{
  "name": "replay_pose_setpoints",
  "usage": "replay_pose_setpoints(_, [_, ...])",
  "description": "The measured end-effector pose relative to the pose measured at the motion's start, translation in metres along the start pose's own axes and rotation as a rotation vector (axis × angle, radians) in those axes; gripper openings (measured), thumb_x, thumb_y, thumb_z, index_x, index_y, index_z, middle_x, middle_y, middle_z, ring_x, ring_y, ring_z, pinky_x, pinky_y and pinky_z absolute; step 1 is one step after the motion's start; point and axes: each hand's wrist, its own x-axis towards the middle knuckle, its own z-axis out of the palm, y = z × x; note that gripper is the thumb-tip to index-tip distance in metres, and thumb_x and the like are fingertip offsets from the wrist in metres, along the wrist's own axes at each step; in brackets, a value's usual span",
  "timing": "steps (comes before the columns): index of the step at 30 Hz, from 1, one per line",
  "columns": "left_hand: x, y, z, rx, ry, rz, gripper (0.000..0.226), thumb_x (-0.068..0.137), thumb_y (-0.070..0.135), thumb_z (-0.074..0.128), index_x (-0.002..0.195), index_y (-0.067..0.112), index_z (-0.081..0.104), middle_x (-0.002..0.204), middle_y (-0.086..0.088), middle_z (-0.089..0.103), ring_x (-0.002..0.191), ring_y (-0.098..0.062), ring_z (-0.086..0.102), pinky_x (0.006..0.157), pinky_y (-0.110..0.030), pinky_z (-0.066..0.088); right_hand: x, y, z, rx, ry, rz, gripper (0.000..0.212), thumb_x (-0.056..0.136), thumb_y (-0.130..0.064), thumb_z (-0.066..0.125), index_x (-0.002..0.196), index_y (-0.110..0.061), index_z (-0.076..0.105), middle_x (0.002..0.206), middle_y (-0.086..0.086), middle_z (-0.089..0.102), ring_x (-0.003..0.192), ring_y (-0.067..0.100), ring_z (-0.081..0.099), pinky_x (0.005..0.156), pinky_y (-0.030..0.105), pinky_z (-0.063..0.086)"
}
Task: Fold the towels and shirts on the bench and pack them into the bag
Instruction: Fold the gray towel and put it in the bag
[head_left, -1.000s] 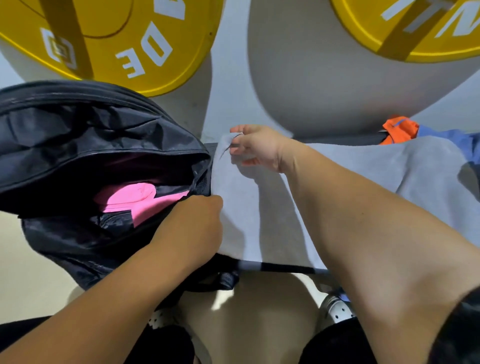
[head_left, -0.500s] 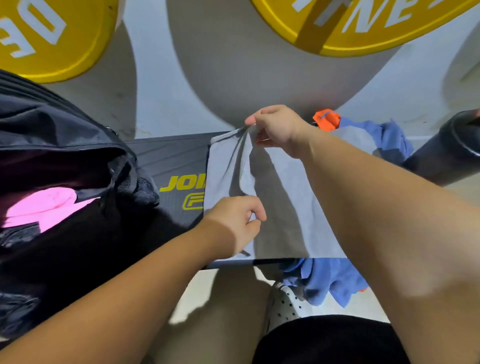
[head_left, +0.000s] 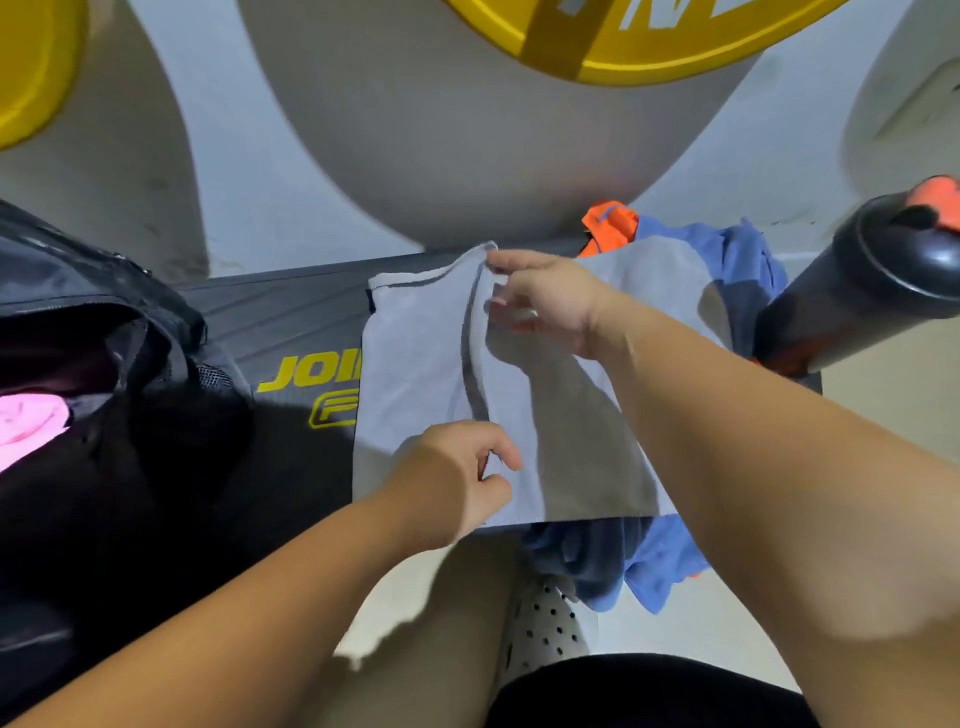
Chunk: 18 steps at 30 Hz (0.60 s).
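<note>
Head view is showing the left hand (head_left: 457, 473), now off the bag (head_left: 104, 364), joining the right hand (head_left: 545, 306) in pinching a crease of the grey towel (head_left: 415, 374) on the desk (head_left: 291, 322), so folding is starting.

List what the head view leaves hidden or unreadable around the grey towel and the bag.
- Bench lettering: head view, the grey towel covers everything after JOI.
- Bag contents: head view, dark interior and the left edge hide all but pink cloth.
- Blue cloth: head view, mostly under the towel.
- Left hand: its own knuckles hide whether it pinches the towel.
</note>
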Motion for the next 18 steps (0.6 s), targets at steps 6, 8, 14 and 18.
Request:
replay_pose_setpoints(6, [0.009, 0.030, 0.002, -0.077, -0.036, 0.061, 0.023, 0.070, 0.024, 0.053, 0.085, 0.038, 0.065, 0.052, 0.012, 0.040, 0.051, -0.015, 0.036, 0.057, -0.032, 0.039, 0.000, -0.016, -0.017, 0.140, 0.113, -0.077, 0.042, 0.087, 0.006, 0.043, 0.111, -0.018, 0.069, 0.076, -0.004, 0.061, 0.067, 0.014, 0.060, 0.060, 0.024, 0.051])
replay_pose_setpoints(8, [0.015, 0.038, 0.011, -0.134, -0.121, 0.048, 0.021, 0.076, 0.027, 0.059, 0.090, 0.040, 0.065, 0.064, 0.015, 0.053, 0.056, -0.014, 0.050, 0.065, -0.036, 0.049, -0.002, -0.007, -0.025, 0.047, 0.164, -0.029, 0.040, 0.088, 0.006, 0.042, 0.112, -0.015, 0.067, 0.076, 0.002, 0.056, 0.065, 0.015, 0.055, 0.057, 0.024, 0.049])
replay_pose_setpoints(14, [0.024, 0.014, 0.014, -0.084, 0.022, -0.022, 0.022, 0.075, 0.057, 0.054, 0.097, 0.054, 0.058, 0.081, 0.022, 0.064, 0.073, -0.014, 0.064, 0.083, -0.042, 0.056, 0.007, 0.019, -0.039, -0.586, 0.235, -0.082, 0.040, 0.091, -0.012, 0.052, 0.131, -0.004, 0.057, 0.114, 0.009, 0.057, 0.101, 0.022, 0.057, 0.091, 0.037, 0.049])
replay_pose_setpoints(18, [0.020, -0.022, -0.022, 0.090, 0.468, 0.057, 0.017, 0.079, 0.035, 0.057, 0.093, 0.029, 0.065, 0.075, 0.008, 0.058, 0.069, -0.011, 0.052, 0.070, -0.030, 0.046, 0.007, 0.014, -0.015, -1.083, 0.241, -0.319, 0.059, 0.086, -0.041, 0.048, 0.143, -0.021, 0.049, 0.147, 0.010, 0.039, 0.132, 0.034, 0.039, 0.111, 0.043, 0.036])
